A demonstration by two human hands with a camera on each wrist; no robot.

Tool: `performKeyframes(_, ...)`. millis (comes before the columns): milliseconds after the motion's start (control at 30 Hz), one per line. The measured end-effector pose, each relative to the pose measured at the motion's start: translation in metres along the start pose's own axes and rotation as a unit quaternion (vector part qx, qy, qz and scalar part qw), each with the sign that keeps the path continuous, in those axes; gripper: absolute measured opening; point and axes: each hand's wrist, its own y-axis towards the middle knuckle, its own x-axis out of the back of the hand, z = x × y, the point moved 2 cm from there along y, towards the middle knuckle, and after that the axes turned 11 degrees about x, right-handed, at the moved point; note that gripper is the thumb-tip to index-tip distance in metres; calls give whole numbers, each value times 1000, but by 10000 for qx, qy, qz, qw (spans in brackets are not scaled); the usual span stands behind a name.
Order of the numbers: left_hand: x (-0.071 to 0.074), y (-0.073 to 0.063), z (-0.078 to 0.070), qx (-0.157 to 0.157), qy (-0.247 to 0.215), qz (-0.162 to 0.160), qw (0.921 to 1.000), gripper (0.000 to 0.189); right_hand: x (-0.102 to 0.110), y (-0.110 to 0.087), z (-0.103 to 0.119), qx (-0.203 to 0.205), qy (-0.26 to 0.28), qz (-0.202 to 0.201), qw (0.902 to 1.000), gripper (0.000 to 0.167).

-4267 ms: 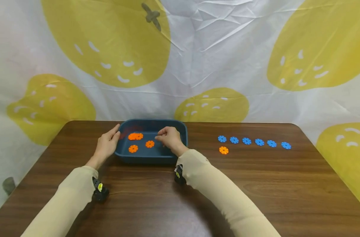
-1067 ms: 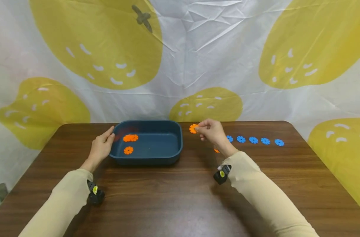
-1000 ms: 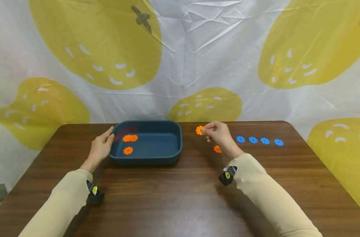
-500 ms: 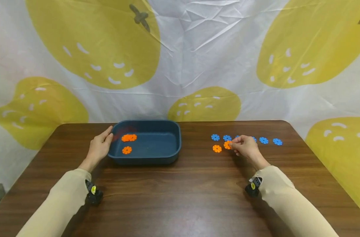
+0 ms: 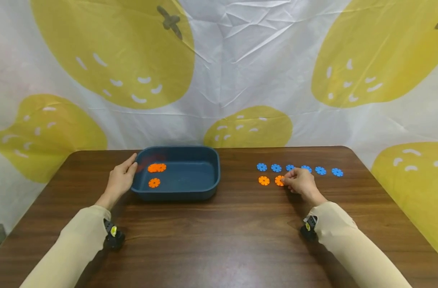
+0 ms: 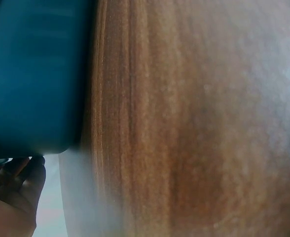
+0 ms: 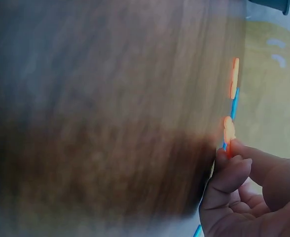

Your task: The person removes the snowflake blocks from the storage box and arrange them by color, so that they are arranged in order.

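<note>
A big white cloth [image 5: 233, 80] with yellow fruit on it hangs at the back. In front of it is the brown tabletop [image 5: 211, 244]. On its left half sits a dark blue tray [image 5: 190, 181]. A person reaches in with both arms, and each wrist has a small black box on it.

The left hand [image 5: 119, 180] touches the left end of the tray. I can't tell if its fingers pinch the edge. The right hand [image 5: 301, 184] is out to the right, with finger and thumb pinching one orange disc [image 5: 279, 181].

The step in hand looks like putting that disc down flat. It is just right of another orange disc [image 5: 264, 181], and the two are apart. I can't tell if the pinched one touches the tabletop. The next move seems to call for lining it up with its neighbour, then letting go softly so it doesn't slide.

Six blue discs [image 5: 276, 168] make a row just behind. The right hand hides bits of two of them, and it could bump them, so it should lift off with care.

In the tray, some orange discs [image 5: 157, 167] lie bunched over each other. That could make it tricky to pick up just one. A single orange disc [image 5: 154, 183] lies flat in front of them.
</note>
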Motion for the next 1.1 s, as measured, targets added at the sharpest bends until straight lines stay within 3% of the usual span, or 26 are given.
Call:
performKeyframes(367, 2, -1, 3, -10, -30, -100, 9999, 47, 1, 6, 2, 234, -922, 121, 9954, 16)
performKeyframes(733, 0, 1, 5, -46, -23, -54, 10000, 47, -1, 3, 4, 310, -851, -4, 9959, 24)
performKeyframes(900, -1, 4, 3, -118, -58, -40, 9999, 47, -12, 3, 35, 1008, -680, 8, 9926, 25)
performKeyframes(1100, -1, 4, 4, -41, -49, -46, 10000, 47, -59, 9, 102, 1398, 186, 314, 9895, 21)
